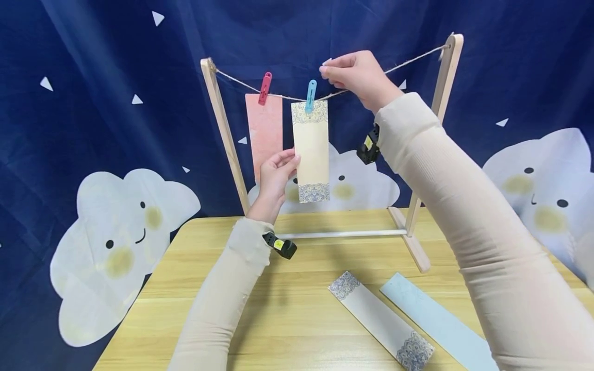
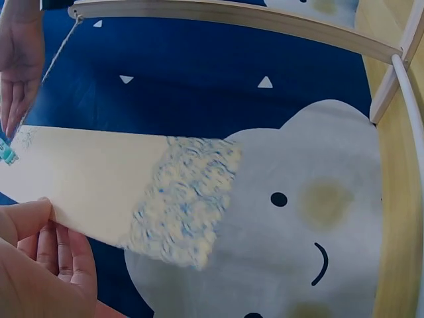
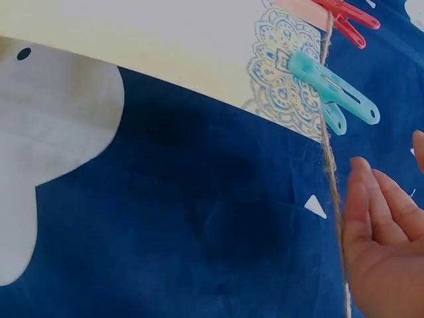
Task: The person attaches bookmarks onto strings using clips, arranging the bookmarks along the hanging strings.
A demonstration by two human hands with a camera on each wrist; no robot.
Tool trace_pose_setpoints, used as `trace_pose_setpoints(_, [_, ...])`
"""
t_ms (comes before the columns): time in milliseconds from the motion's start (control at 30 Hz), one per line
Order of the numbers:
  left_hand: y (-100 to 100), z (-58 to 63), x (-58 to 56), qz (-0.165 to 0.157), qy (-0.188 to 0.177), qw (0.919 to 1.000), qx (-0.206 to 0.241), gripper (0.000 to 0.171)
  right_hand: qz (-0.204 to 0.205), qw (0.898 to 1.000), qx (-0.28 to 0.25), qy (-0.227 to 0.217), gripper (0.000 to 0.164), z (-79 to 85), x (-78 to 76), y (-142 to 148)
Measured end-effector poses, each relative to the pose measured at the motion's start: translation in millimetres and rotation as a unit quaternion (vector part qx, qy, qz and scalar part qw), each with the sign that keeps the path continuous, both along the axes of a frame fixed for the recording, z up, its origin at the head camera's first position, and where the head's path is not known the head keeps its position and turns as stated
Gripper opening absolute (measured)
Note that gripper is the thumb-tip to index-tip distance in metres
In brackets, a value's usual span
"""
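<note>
Cream sleeves (image 1: 482,242) sit closest to the camera, one at bottom left of centre, one filling the lower right. Left to right: pink card (image 1: 264,123) hangs upper left of centre under a red clip (image 1: 265,88). Left hand (image 1: 274,180), mid-frame, pinches the patterned card (image 1: 313,149) by its left edge, around mid-height. That card hangs mid-frame, long axis near vertical, top edge in the blue clip (image 1: 311,95) at the string (image 1: 417,60). Key relation: card lies right of the left hand, in contact; it's down and left of the right hand (image 1: 362,77), no contact. So left is nearer. Right hand, upper right of centre, holds nothing: fingers slack, tips close together, just right of the blue clip and apart from it. Lower right: grey card (image 1: 380,317) and light blue card (image 1: 436,319) lie flat on the table (image 1: 287,319), long axes slanting down to the right.
</note>
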State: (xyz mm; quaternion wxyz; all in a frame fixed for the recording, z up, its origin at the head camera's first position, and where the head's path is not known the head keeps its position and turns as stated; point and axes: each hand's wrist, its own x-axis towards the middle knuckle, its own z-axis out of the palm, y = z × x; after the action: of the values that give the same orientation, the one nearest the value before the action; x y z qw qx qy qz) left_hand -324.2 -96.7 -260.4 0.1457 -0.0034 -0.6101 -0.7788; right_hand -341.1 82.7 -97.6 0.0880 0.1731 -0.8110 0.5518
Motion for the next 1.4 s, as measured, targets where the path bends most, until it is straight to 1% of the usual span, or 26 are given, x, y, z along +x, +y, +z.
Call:
trace_pose_setpoints(133, [-3.8, -6.0, 0.1, -0.013, -0.004, 0.9999, -0.01, 0.023, 0.027, 0.998, -0.049, 0.008, 0.038, -8.0, 2.3, 10.3])
trace_pose_setpoints(233, [-8.5, -13.9, 0.8, -0.024, -0.009, 0.9995, -0.02, 0.026, 0.048, 0.996, -0.079, 0.002, 0.037, -16.5, 4.8, 18.1])
trace_pose_setpoints(367, [-15.1, -27.5, 4.6, -0.039, -0.018, 0.9985, -0.032, 0.03, 0.067, 0.993, -0.095, -0.011, 0.04, -33.2, 11.0, 31.2])
trace_pose_setpoints(433, [-16.9, -34.6, 7.9, -0.049, -0.025, 0.9978, -0.038, 0.03, 0.067, 0.994, -0.085, -0.009, 0.042, -42.9, 15.3, 39.5])
trace_pose_setpoints(500, [-17.1, -41.8, 12.0, -0.063, -0.035, 0.9967, -0.038, 0.029, 0.059, 0.996, -0.065, -0.005, 0.043, -53.2, 20.3, 49.1])
trace_pose_setpoints(600, [-15.3, -53.2, 20.0, -0.093, -0.048, 0.9936, -0.041, 0.028, 0.029, 0.999, -0.024, 0.002, 0.046, -69.1, 27.1, 63.5])
trace_pose_setpoints(667, [-13.7, -61.9, 25.5, -0.115, -0.055, 0.9907, -0.048, 0.029, 0.012, 1.0, -0.002, -0.003, 0.049, -80.3, 31.3, 73.2])
trace_pose_setpoints(733, [-11.9, -70.9, 31.8, -0.14, -0.061, 0.9863, -0.063, 0.029, 0.002, 1.0, 0.015, -0.002, 0.05, -92.3, 34.1, 82.8])
trace_pose_setpoints(933, [-1.3, -97.7, 49.0, -0.201, -0.08, 0.9701, -0.109, 0.032, -0.005, 1.0, 0.021, -0.007, 0.049, -131.8, 45.1, 108.1])
trace_pose_setpoints(1033, [3.7, -108.5, 54.9, -0.213, -0.075, 0.9658, -0.128, 0.032, -0.013, 0.999, 0.036, -0.02, 0.05, -149.4, 52.8, 118.6])
trace_pose_setpoints(1133, [8.3, -117.8, 59.2, -0.211, -0.061, 0.9651, -0.143, 0.029, -0.023, 0.998, 0.045, -0.026, 0.048, -167.4, 59.0, 128.4])
trace_pose_setpoints(1200, [11.4, -123.9, 61.7, -0.215, -0.05, 0.9643, -0.147, 0.029, -0.021, 0.998, 0.047, -0.024, 0.045, -180.6, 62.6, 136.0])
trace_pose_setpoints(1300, [16.2, -132.7, 65.2, -0.233, -0.04, 0.96, -0.15, 0.028, -0.013, 0.999, 0.039, -0.024, 0.04, -200.8, 69.3, 148.6])
trace_pose_setpoints(1400, [20.9, -140.5, 68.2, -0.255, -0.035, 0.9531, -0.159, 0.028, -0.012, 0.998, 0.046, -0.027, 0.041, -217.7, 76.3, 161.6])
